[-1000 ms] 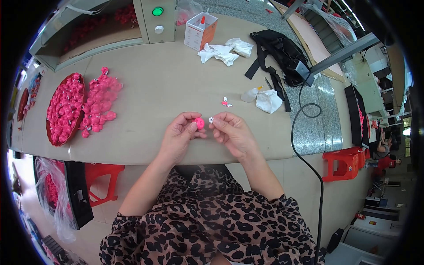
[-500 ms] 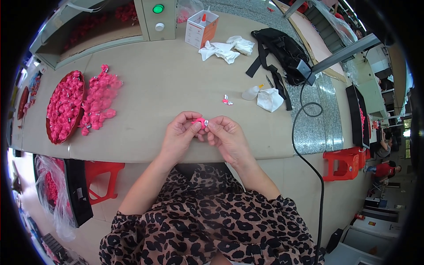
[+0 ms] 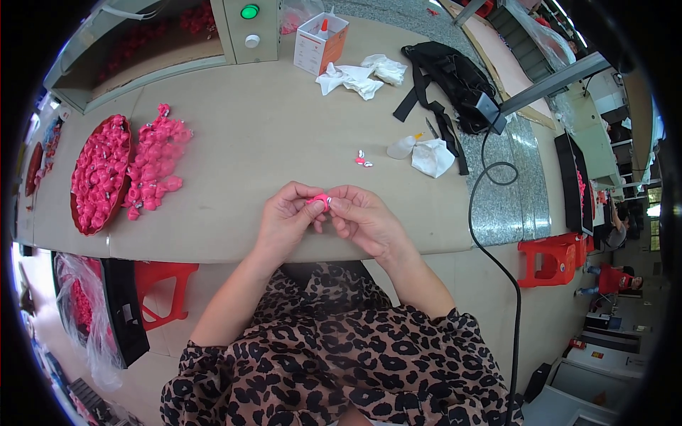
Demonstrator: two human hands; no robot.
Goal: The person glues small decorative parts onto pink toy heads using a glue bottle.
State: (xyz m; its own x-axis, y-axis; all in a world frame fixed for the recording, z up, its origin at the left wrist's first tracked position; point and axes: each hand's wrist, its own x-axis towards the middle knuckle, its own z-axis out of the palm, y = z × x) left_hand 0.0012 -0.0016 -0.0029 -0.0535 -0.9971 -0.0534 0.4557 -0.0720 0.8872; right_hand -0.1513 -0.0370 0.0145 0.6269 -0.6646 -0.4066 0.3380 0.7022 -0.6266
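Observation:
Between my hands, over the table's front part, is a small pink figure with a silvery bit at its right end. My left hand pinches the pink body between thumb and fingers. My right hand has thumb and fingertips pressed on the silvery end. Fingers cover most of the piece. Just beyond my hands lie some small pink and silvery-white parts. To the left, an oval red tray is heaped with pink figures, and a loose pile of pink figures lies beside it.
At the back stand a grey cabinet with a green button and an orange-and-white box. Crumpled tissues, a small clear bottle, a white cloth and a black bag lie rightward. A black cable hangs at right.
Both hands stay together on the pink figure. My right fingers have closed in over its silvery end, which shows less. The whole view has shifted slightly.

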